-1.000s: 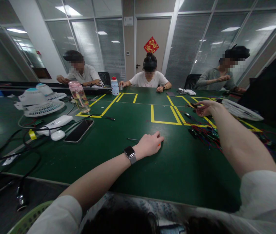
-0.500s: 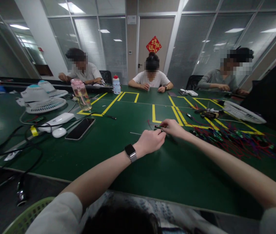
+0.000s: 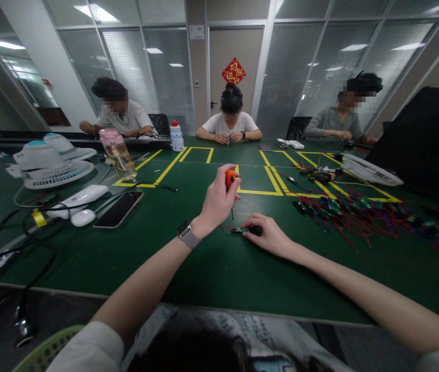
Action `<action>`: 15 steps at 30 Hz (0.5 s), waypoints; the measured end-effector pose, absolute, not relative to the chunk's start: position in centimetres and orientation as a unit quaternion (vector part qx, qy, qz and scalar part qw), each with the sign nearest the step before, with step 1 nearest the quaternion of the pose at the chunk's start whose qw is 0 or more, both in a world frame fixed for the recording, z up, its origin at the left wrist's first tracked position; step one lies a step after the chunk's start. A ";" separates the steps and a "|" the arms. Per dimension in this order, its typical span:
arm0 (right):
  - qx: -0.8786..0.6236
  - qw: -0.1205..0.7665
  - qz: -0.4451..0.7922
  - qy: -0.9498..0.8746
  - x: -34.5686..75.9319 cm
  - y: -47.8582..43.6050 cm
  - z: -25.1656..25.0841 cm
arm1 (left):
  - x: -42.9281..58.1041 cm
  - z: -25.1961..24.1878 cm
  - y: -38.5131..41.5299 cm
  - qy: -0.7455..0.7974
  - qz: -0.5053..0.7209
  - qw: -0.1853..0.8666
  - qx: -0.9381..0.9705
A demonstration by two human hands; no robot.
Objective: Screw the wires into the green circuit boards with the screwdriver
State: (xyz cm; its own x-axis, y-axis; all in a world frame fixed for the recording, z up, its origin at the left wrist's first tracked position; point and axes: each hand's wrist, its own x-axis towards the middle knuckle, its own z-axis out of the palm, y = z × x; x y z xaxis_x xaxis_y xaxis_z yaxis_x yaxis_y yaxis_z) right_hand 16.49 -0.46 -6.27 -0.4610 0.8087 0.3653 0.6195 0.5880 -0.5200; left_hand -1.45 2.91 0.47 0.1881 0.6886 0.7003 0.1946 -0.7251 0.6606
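Observation:
My left hand (image 3: 218,199) is raised over the table, fingers wrapped round the orange and black handle of a screwdriver (image 3: 230,178). Its thin shaft points down toward the tabletop. Lower and to the right, my right hand (image 3: 268,235) rests on the table with its fingers closed on a small green circuit board (image 3: 238,230). A black piece (image 3: 255,230) lies at the board's right end, partly under the fingers, and a thin red wire runs off its left end. The screwdriver's tip is a little above and left of the board, apart from it.
A heap of wired circuit boards (image 3: 343,209) spreads to the right, with pliers (image 3: 322,174) behind. Yellow tape (image 3: 260,193) marks the green table (image 3: 204,274). To the left are a phone (image 3: 119,210), a white mouse (image 3: 83,218), cables, a bottle (image 3: 118,155) and fans (image 3: 59,173). Three people sit opposite.
My hands were together at the board; now the left has lifted away, turning the screwdriver point-down with its orange handle showing. The right has brought the board nearer me. The view shifted slightly.

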 end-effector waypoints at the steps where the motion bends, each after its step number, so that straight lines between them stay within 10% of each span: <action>1: -0.425 0.300 0.162 -0.838 16.4 -0.4 -6.4 | -1.4 0.2 3.0 0.302 0.564 0.236 0.732; 15: -0.431 0.331 0.190 -0.818 16.0 -0.2 -6.9 | -0.6 -1.0 3.0 0.298 0.569 0.319 0.697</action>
State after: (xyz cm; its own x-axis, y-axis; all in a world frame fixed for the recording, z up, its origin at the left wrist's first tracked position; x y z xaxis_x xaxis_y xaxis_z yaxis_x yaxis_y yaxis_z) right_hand 16.05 -0.16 -6.88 -0.4098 0.8302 0.3779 0.5782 0.5568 -0.5964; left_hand -0.61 2.99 -1.00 0.1758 0.7786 0.6024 0.0526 -0.6185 0.7841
